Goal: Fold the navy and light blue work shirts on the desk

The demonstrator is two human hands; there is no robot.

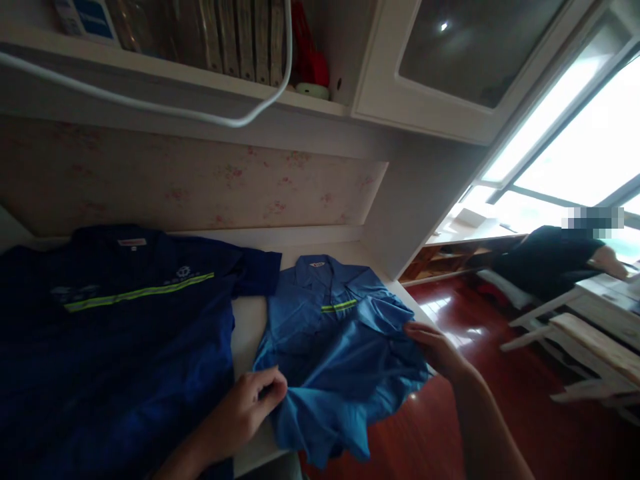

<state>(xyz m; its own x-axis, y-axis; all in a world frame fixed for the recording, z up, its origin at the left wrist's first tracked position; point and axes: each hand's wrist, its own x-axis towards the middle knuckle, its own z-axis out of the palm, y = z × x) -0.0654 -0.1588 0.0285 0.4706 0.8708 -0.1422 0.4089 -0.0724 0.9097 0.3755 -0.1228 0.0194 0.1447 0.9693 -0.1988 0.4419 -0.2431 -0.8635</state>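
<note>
A light blue work shirt (335, 347) with a yellow-green stripe lies partly folded on the white tabletop (247, 327), its lower part hanging over the front edge. My left hand (250, 407) is closed, pinching the shirt's left edge. My right hand (433, 347) grips the shirt's right side, fingers curled into the cloth. A larger dark navy shirt (110, 333) with a matching reflective stripe is spread flat to the left, untouched.
A floral wall panel backs the table, with a shelf of books (240, 37) and a cabinet door (465, 60) above. To the right are a red wooden floor (480, 400), white furniture (585, 333), a bright window and another person in dark clothes (555, 260).
</note>
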